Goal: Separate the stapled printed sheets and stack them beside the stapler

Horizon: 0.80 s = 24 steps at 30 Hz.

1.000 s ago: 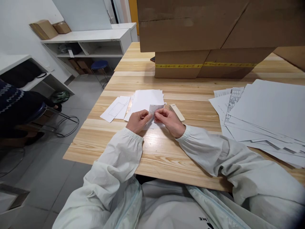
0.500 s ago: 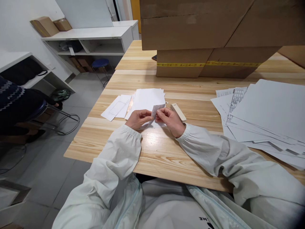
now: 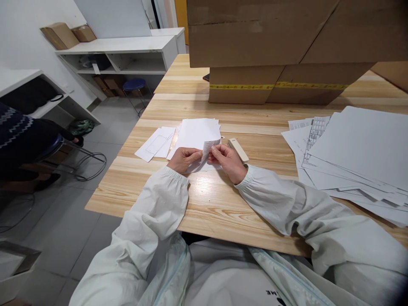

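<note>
I see both hands meeting near the middle of the surface [image 3: 223,204], a bit toward its left edge. My left hand [image 3: 183,159] and right hand [image 3: 228,161] are close together, each pinched on the same small paper slip [image 3: 208,147]. The slip stands up between the fingertips, bent or part-folded, w/ some faint print on it; I cannot read it from this view. Its lower part rests on the surface, I think, but the fingers hide that part.

Just behind the hands lies a small stack of white sheets [image 3: 199,129], and left of it a few loose cards [image 3: 156,144] fanned toward the left edge. A slim beige tool [image 3: 237,148], maybe a cutter or a stapler, lies just beside the right hand, touching nothing else. Toward the right edge there is a big spread of printed papers [image 3: 350,153]. Cardboard boxes [image 3: 270,85] stand along the far edge. Another person's dark sleeve [image 3: 19,131] shows at the far left, off the surface.

Risks as I judge them: the slip is thin, so uneven pull from the two pinches could tear it or give a skew crease. The right wrist is near the beige tool and could knock it. A sleeve could also drag the loose cards off the left edge.
</note>
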Available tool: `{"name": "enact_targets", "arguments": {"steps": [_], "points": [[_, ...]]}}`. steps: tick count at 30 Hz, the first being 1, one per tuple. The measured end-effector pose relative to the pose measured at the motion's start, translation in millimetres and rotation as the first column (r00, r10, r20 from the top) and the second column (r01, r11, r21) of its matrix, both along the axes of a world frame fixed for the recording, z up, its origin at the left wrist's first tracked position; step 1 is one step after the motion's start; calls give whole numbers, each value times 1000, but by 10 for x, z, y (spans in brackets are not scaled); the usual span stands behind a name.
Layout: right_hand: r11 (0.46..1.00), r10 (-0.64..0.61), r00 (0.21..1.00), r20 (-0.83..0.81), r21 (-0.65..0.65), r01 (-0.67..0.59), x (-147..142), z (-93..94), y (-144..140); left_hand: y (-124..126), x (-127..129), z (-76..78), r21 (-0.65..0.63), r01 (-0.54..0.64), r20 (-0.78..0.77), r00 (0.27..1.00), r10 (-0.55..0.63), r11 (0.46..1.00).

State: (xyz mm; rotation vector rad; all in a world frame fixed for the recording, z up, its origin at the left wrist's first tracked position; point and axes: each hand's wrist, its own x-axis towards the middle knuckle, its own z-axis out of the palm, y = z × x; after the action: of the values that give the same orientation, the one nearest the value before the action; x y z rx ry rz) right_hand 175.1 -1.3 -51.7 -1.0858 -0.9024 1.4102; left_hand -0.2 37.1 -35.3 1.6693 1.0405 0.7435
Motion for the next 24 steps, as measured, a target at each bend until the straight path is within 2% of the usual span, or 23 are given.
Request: {"name": "enact_targets", "arguments": {"steps": [7,12,15,20,24], "points": [[1000,0,1000,-14,0,0,5,13,-7,-13,8,29,19,14,-10,1000,-14,1000],[1000,6,1000,-27,-1,-6,8,8,-9,-26,22,52,-4,76,15,997,-76,997],[1000,10,1000,-16,3,-10,7,6,-6,-56,63,44,13,49,42,998,-50,999],[1000,-14,1000,20,-13,15,2,42,-26,-129,150,-24,207,-59,-52,996,71,977],[992,-127,989,76,34,125,15,104,-62,-170,154,-45,403,-147,-127,968,215,903]]}}
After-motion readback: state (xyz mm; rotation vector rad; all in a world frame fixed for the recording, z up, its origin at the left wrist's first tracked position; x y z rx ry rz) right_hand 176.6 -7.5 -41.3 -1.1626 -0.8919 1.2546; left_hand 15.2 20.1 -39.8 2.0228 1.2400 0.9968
